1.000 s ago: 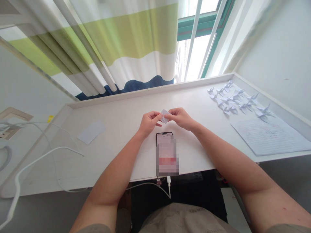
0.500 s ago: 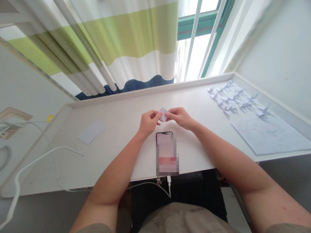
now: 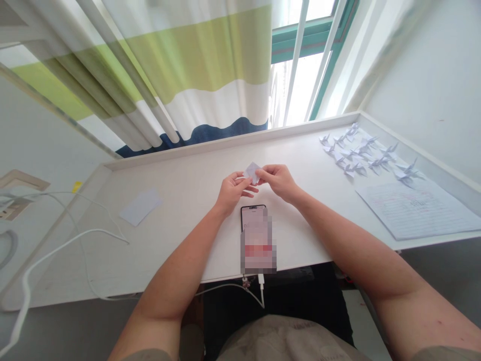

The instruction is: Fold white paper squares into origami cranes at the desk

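A small white folded paper (image 3: pixel 251 169), diamond-shaped with visible creases, is held above the desk between my two hands. My right hand (image 3: pixel 276 179) pinches its right side between thumb and fingers. At the lower left of the paper, my left hand (image 3: pixel 233 192) has its thumb on the front and its index finger by the left edge; its other fingers stretch out loosely below. Below both hands lies a phone (image 3: pixel 253 215) with a blurred screen and a white charging cable (image 3: pixel 262 287) at its lower end.
Several folded white paper cranes (image 3: pixel 370 153) stand at the desk's back right, beside written sheets (image 3: pixel 417 210). A blank white paper piece (image 3: pixel 141 206) lies on the left. White cables (image 3: pixel 75 233) cross the left end of the white desk (image 3: pixel 180 200). A striped curtain (image 3: pixel 210 65) hangs behind.
The folded paper has turned and shifted slightly up. My left hand has loosened, its lower fingers now stretched out, while my right hand keeps its pinch.
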`<move>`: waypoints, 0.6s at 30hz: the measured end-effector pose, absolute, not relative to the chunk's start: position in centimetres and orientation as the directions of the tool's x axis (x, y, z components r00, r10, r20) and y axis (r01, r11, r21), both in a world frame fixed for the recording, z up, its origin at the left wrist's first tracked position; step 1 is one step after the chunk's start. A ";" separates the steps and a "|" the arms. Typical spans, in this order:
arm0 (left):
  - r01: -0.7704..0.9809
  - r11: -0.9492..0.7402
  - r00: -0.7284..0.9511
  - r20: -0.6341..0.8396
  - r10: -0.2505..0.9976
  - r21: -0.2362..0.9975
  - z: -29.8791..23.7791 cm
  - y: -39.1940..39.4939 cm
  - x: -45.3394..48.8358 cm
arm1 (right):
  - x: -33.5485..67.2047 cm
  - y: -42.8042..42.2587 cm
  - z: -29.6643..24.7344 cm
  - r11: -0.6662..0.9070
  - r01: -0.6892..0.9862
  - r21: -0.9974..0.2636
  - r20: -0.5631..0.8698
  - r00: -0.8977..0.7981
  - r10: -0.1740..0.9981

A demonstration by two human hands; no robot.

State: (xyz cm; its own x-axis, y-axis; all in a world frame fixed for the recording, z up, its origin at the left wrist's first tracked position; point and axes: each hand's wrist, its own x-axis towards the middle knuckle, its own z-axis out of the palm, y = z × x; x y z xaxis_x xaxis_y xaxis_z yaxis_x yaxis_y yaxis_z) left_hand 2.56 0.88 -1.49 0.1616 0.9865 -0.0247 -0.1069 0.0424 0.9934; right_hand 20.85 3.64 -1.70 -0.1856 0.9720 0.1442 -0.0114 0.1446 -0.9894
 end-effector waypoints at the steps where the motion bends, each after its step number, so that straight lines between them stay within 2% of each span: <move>1: -0.106 0.050 0.173 -0.031 0.984 0.993 -1.5 0.9 2.6 | 20.9 3.7 -1.7 0.148 -0.002 -0.989 0.146 -0.173 0.974; 9: -0.036 0.039 0.207 -0.031 0.978 0.999 -1.4 0.4 2.7 | 21.0 3.9 -2.0 0.135 -0.003 -0.991 0.132 -0.233 0.964; 15: -0.028 0.039 0.196 -0.032 0.980 0.999 -1.7 0.8 2.6 | 21.3 4.5 -2.7 0.280 0.061 -0.958 0.267 -0.159 0.950; 18: -0.006 0.048 0.211 -0.046 0.976 0.999 -1.8 0.9 2.5 | 21.4 4.5 -2.7 0.281 0.046 -0.959 0.266 -0.210 0.941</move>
